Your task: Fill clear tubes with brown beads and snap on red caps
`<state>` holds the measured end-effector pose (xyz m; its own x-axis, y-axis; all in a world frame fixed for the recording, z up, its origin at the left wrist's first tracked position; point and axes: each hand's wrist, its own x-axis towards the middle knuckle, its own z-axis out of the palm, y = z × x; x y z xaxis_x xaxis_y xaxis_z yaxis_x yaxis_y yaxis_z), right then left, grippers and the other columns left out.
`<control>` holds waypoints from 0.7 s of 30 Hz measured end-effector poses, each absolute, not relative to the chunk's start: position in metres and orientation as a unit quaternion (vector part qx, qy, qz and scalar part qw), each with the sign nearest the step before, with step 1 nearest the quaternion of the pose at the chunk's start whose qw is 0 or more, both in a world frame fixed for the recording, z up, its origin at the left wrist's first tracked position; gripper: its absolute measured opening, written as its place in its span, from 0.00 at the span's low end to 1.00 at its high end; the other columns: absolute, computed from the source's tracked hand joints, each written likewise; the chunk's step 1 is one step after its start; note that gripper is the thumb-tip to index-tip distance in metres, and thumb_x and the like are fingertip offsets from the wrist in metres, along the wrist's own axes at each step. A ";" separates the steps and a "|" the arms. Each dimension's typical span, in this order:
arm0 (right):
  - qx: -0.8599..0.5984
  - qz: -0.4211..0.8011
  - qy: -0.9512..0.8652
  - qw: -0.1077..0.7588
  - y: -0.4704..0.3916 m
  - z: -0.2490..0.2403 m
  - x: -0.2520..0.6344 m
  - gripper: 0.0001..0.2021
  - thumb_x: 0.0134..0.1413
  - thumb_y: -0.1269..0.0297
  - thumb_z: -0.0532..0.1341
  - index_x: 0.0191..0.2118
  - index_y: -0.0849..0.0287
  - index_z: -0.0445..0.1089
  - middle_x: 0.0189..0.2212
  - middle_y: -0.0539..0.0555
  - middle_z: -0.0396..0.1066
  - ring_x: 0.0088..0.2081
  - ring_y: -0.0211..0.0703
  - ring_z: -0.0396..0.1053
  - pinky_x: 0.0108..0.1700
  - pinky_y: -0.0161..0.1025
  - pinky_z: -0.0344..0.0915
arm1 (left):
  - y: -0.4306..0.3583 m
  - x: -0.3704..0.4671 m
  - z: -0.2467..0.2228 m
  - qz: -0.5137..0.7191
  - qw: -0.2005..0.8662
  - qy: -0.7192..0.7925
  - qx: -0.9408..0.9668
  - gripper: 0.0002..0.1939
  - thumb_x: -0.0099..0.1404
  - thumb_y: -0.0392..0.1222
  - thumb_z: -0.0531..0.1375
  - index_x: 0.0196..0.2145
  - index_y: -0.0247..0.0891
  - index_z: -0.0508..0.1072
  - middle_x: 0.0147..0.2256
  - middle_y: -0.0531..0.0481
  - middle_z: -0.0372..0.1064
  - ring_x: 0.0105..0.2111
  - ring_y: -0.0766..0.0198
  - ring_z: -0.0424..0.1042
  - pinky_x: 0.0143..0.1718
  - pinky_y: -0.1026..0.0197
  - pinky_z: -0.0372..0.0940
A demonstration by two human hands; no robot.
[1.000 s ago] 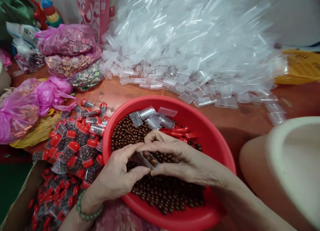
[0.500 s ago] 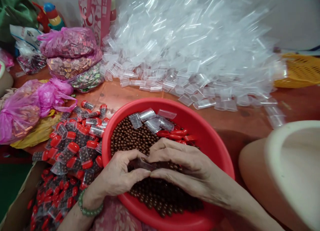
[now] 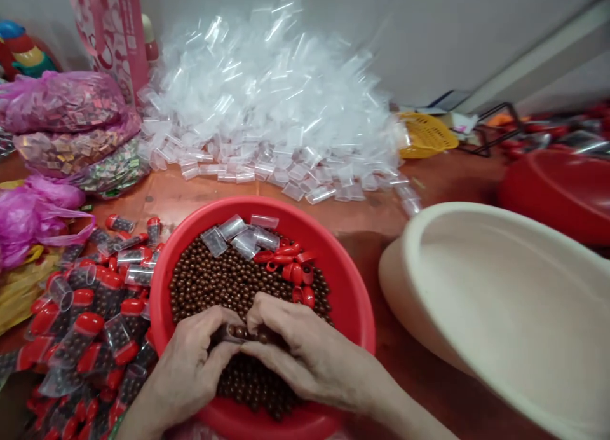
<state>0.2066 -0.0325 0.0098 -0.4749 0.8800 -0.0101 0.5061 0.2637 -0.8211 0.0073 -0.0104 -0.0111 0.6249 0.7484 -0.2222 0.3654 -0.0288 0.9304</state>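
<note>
In the head view a red basin (image 3: pixel 358 300) holds many shiny brown balls (image 3: pixel 210 271). Over these, my left hand (image 3: pixel 193 354) is closed around a small clear plastic container (image 3: pixel 223 333), with brown balls showing at its mouth. My right hand (image 3: pixel 305 351) curls against that mouth, its fingers bent over several balls and its thumb meeting my left thumb. Part of the container is hidden by the fingers. Inside the basin, beyond my hands, lie several clear containers (image 3: pixel 231 227) and red caps (image 3: pixel 292 272).
Left of the basin are filled, red-capped containers (image 3: pixel 88 324) in a heap. Pink bags (image 3: pixel 61 103) stand behind them. A large pile of clear containers (image 3: pixel 267 109) rises at the back. To the right are a cream tub (image 3: pixel 429 227), a yellow basket (image 3: pixel 426 135) and another red basin (image 3: pixel 548 192).
The view has swung right, so the surroundings sit farther left and the right-hand tubs show more. Both hands stay together at the container, where brown balls now show more clearly.
</note>
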 end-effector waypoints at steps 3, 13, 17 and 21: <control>-0.507 0.408 -0.742 0.162 -0.042 0.013 0.209 0.07 0.63 0.67 0.57 0.33 0.56 0.58 0.29 0.48 0.65 0.29 0.36 0.62 0.31 0.34 0.57 | -0.008 0.007 -0.012 0.165 0.580 0.411 0.684 0.06 0.68 0.36 0.53 0.39 0.38 0.70 0.39 0.48 0.72 0.41 0.61 0.70 0.45 0.62 0.63; -0.596 0.149 -0.789 -0.017 -0.005 -0.011 0.248 0.06 0.62 0.72 0.55 0.38 0.59 0.69 0.35 0.55 0.71 0.37 0.44 0.67 0.40 0.40 0.62 | -0.008 0.008 -0.016 0.239 0.629 0.446 0.590 0.08 0.69 0.41 0.55 0.45 0.39 0.70 0.41 0.48 0.75 0.42 0.62 0.74 0.45 0.62 0.65; -0.594 0.094 -0.796 -0.061 0.018 -0.032 0.253 0.12 0.58 0.79 0.53 0.39 0.64 0.73 0.35 0.61 0.71 0.37 0.49 0.66 0.38 0.43 0.56 | -0.009 0.009 -0.015 0.251 0.625 0.452 0.585 0.09 0.69 0.41 0.56 0.45 0.39 0.70 0.40 0.49 0.75 0.41 0.62 0.74 0.43 0.63 0.65; -0.571 0.077 -0.813 -0.083 0.025 -0.040 0.253 0.12 0.59 0.77 0.53 0.37 0.64 0.74 0.33 0.62 0.70 0.34 0.48 0.65 0.35 0.43 0.53 | -0.009 0.009 -0.013 0.247 0.624 0.451 0.588 0.08 0.69 0.42 0.56 0.43 0.38 0.70 0.39 0.48 0.75 0.40 0.62 0.74 0.43 0.62 0.64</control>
